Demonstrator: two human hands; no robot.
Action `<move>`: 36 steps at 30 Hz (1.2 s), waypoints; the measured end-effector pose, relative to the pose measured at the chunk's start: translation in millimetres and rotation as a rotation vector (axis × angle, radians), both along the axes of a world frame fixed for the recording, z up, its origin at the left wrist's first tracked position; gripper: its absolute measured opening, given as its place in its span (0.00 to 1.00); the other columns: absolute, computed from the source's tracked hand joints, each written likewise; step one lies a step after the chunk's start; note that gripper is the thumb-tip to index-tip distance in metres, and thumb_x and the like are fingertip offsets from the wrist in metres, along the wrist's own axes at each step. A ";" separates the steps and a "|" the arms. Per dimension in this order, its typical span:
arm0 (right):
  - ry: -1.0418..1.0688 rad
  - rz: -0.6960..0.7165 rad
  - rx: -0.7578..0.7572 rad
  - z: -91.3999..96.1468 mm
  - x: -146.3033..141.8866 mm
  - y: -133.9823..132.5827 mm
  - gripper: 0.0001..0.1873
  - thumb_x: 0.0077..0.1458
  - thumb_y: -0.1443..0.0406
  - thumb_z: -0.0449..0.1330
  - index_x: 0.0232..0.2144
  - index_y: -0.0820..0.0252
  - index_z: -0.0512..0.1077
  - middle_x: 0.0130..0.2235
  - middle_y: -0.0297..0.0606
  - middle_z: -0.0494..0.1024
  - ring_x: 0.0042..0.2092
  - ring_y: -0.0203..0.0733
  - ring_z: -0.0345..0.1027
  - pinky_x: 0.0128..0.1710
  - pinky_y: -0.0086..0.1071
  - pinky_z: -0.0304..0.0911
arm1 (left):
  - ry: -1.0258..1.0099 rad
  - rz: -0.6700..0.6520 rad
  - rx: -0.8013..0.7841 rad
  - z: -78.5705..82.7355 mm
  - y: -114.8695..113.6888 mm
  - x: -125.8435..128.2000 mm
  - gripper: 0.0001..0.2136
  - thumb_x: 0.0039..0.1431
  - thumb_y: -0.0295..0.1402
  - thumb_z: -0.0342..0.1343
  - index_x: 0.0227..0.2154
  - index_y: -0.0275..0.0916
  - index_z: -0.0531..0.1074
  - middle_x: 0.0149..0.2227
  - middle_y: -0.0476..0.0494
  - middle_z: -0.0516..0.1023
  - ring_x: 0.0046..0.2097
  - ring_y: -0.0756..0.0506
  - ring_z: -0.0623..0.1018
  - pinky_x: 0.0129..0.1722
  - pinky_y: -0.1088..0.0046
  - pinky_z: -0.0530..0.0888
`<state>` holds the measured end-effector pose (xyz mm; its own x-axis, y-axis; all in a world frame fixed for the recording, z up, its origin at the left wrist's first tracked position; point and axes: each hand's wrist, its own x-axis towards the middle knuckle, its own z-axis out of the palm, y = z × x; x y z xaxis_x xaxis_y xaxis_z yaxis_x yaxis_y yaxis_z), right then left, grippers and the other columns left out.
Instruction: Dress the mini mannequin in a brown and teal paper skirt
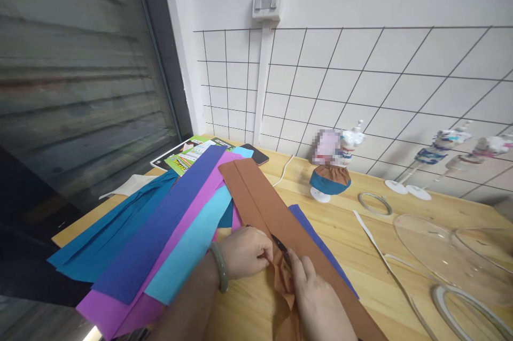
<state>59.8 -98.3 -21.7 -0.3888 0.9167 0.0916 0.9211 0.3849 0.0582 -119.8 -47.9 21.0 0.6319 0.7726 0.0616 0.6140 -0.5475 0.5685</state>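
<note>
A long brown crepe paper strip (256, 191) runs diagonally over the table, with a crease or cut line along its upper part. My right hand (318, 298) is closed on dark scissors (281, 245), whose blades lie at the brown paper; the handles are hidden in the hand. Just left of the blades, my left hand (246, 253) is closed, its fingers pinching the paper's edge. A crumpled narrow brown piece (285, 285) hangs down between the two hands. A green bangle (219, 266) circles my left wrist.
Dark blue (160, 223), purple (120, 311), light blue (188, 250) and teal paper strips (116, 229) fan out at left. Behind them lie printed packets (188, 156) and a phone (256, 155). A small decorated stand (331, 179), tape rings (374, 204) and clear discs (436, 250) are at right.
</note>
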 end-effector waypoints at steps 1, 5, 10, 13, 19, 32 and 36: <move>-0.003 -0.004 -0.014 0.3 0.1 -0.5 0.31 0.43 0.82 0.42 0.51 0.66 0.60 0.35 0.44 0.71 0.26 0.36 0.70 0.25 0.24 0.65 | -0.002 0.000 -0.004 0.3 0.0 0.1 0.08 0.42 0.24 0.49 0.22 0.39 0.71 0.23 0.51 0.72 0.28 0.52 0.69 0.28 0.79 0.62; 0.004 -0.027 -0.087 3.5 1.4 -3.1 0.32 0.43 0.83 0.40 0.52 0.68 0.60 0.36 0.46 0.71 0.27 0.38 0.70 0.27 0.28 0.66 | -0.027 -0.007 -0.003 1.0 0.5 0.4 0.07 0.43 0.24 0.49 0.22 0.38 0.71 0.22 0.52 0.70 0.28 0.52 0.69 0.29 0.80 0.63; 0.055 -0.028 -0.141 6.6 3.3 -3.5 0.32 0.44 0.83 0.39 0.52 0.68 0.60 0.37 0.46 0.71 0.30 0.40 0.71 0.29 0.30 0.66 | -0.043 -0.020 0.000 1.1 0.6 1.1 0.06 0.44 0.25 0.50 0.22 0.38 0.71 0.21 0.52 0.69 0.27 0.53 0.68 0.28 0.80 0.62; 0.121 -0.032 -0.148 6.8 6.1 -3.5 0.32 0.44 0.82 0.39 0.51 0.66 0.60 0.38 0.46 0.71 0.32 0.39 0.71 0.31 0.27 0.66 | -0.036 -0.017 -0.012 0.3 0.7 0.9 0.06 0.44 0.25 0.50 0.22 0.38 0.71 0.21 0.53 0.70 0.27 0.53 0.68 0.29 0.79 0.63; 0.300 0.021 -0.153 6.6 35.3 -7.5 0.24 0.50 0.75 0.44 0.50 0.63 0.60 0.42 0.45 0.73 0.38 0.40 0.72 0.35 0.30 0.67 | -0.011 0.015 -0.061 2.1 -0.2 0.3 0.09 0.43 0.24 0.48 0.25 0.40 0.72 0.21 0.53 0.70 0.28 0.52 0.70 0.29 0.79 0.63; 0.557 -0.348 -0.373 15.1 92.2 -0.4 0.14 0.52 0.55 0.47 0.34 0.54 0.68 0.35 0.36 0.79 0.36 0.43 0.73 0.36 0.30 0.64 | 0.165 0.603 0.045 -5.7 10.7 -9.6 0.14 0.44 0.23 0.45 0.35 0.42 0.64 0.24 0.49 0.71 0.29 0.46 0.71 0.25 0.75 0.58; 0.546 -0.387 -0.367 13.6 91.7 4.8 0.16 0.51 0.54 0.47 0.30 0.54 0.69 0.32 0.37 0.79 0.34 0.44 0.73 0.32 0.31 0.64 | 0.101 0.818 -0.016 -10.5 15.1 -11.9 0.13 0.51 0.26 0.41 0.40 0.41 0.61 0.28 0.44 0.72 0.31 0.45 0.72 0.26 0.74 0.60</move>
